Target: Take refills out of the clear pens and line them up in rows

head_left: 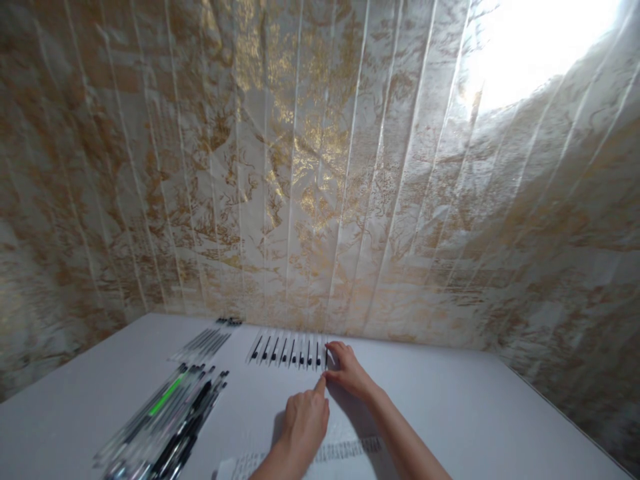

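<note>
On white counter (465, 407), right hand (347, 370) grips rightmost pen (327, 358) (thumb, forefinger at opposite ends); left hand (306, 413) extends forefinger beside thumb, its grip unclear.

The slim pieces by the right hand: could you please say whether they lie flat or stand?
Lying flat: the slim pieces stretch lengthwise on the white table.

Shiny gold-and-white creased sheeting (320, 167) rises behind a white tabletop (480, 407), bright glare (540, 47) upper right.

My feed shows a draped work nook, home or workshop I can't tell: gold-patterned sheeting (320, 167) behind the white surface (450, 407), pens (167, 397) and written paper (345, 467) upon it.
</note>
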Demonstrator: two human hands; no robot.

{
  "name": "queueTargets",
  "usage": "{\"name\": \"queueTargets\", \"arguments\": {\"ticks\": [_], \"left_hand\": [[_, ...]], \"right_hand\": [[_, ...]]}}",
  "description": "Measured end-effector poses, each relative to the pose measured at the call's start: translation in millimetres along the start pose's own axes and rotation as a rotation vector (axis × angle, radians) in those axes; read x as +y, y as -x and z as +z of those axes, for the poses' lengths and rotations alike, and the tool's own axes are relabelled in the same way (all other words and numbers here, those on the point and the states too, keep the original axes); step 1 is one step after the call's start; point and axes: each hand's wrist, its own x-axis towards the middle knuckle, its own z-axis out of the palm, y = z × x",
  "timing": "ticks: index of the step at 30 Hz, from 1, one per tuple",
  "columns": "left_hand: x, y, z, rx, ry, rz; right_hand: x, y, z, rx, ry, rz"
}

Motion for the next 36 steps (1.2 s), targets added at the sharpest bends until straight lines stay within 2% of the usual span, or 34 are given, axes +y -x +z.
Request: {"name": "queueTargets", "arguments": {"ticks": [9, 15, 18, 21, 23, 25, 28, 30, 36], "left_hand": [[-1.9, 0.2, -0.2, 0.017, 0.101, -0.013], [-5.2, -1.1, 6.1, 0.058, 0.288, -0.048], [-7.4, -6.5, 7.1, 0.085, 0.501, -0.048], [-10.6, -15.8, 5.4, 0.092, 0.804, -0.05], [-13.3, -21.3, 4.0, 0.094, 1.007, -0.053], [-15.9, -24.1, 3.5, 0.095, 1.18, -0.044], [-18.0, -23.5, 4.8, 0.081, 1.367, -0.026], [-18.3, -21.5, 6.6, 0.066, 1.44, -0.018], [-18.9, -20.5, 12.1, 0.093, 1.471, -0.011]], "right_hand": [[-4.0, -1.1, -4.0, -0.007, -0.059, 0.009], [-3.6, -2.4, -2.6, -0.005, -0.09, 0.053], [-2.4, -3.6, -1.8, 0.015, -0.091, 0.076], [-5.9, 1.3, -4.4, 0.104, -0.107, 0.101], [-13.8, 10.5, -9.2, 0.18, -0.136, 0.067], [-25.9, 23.5, -15.4, 0.209, -0.144, -0.024], [-46.7, 42.0, -22.2, 0.138, -0.069, -0.181], [-57.3, 49.3, -22.4, 0.069, 0.031, -0.229], [-67.0, 52.2, -9.1, -0.002, 0.224, -0.163]]}}
